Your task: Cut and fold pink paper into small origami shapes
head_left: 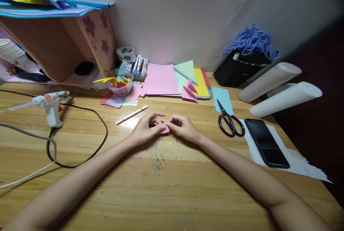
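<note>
Together, the left hand and the right hand held a small piece of pink paper between their fingertips, over the wooden table. The left thumb pressed on the paper while the left forefinger arched clear above it; the other left fingers were partly hidden. The right thumb and forefinger were pinched together at the paper's edge, close to the left thumb. Just beyond the left fingers lay a slanting white pen. Farther ahead of the fingers were a folded pink piece and a pink sheet. To their right lay black scissors, then a phone. Well to their left was a glue gun.
</note>
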Demonstrator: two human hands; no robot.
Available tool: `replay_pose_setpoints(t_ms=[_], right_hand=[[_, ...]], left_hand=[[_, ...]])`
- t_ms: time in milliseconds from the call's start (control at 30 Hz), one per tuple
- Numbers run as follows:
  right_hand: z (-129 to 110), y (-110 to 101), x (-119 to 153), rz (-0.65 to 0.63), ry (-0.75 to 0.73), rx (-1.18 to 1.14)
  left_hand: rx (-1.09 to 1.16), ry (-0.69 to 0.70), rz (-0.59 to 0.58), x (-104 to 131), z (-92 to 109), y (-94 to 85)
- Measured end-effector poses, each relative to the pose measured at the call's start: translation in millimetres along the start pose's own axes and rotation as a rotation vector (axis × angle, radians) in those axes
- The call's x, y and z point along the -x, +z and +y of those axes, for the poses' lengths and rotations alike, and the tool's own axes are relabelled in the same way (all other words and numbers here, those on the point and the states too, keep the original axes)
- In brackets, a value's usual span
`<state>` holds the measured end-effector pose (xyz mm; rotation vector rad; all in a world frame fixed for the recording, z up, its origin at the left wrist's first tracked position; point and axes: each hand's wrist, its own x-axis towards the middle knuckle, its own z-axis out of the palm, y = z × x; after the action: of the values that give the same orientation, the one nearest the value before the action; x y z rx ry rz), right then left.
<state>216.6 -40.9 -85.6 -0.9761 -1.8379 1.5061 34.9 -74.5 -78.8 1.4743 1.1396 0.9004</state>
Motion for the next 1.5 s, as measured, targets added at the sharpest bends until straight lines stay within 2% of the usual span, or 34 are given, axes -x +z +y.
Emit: replay_pose_setpoints(t_ms=[133, 367, 467, 633, 833, 1033, 1333, 1500], right_hand=[[-2, 2, 0, 0.026, -0.034, 0.047], [2, -4, -1, -0.118, -0.046, 0.034], [4, -6, -2, -0.135, -0.069, 0.084], [3, -4, -2, -0.109, -0.095, 0.09], [6, -1, -3, 0.039, -0.096, 0.071], [10, -1, -4, 0.021, -0.086, 0.052], [8, 2, -2, 0.058, -0.056, 0.006], [10, -2, -5, 0.195, -0.035, -0.031]], left_hand=[[-0.031, 0.023, -0.005, 0, 0, 0.3], [-0.027, 0.026, 0.043, 2, 1, -1.1], [-0.018, 0.033, 0.045, 2, 2, -2.1], [-0.061, 0.06, 0.045, 1, 1, -2.7], [-0.15, 0.069, 0.011, -1, -2, -1.0], [-0.191, 0.07, 0.033, 0, 1, -1.4], [-0.233, 0.103, 0.053, 2, 3, 2.4], [-0.136, 0.079, 0.142, 2, 1, 0.1]])
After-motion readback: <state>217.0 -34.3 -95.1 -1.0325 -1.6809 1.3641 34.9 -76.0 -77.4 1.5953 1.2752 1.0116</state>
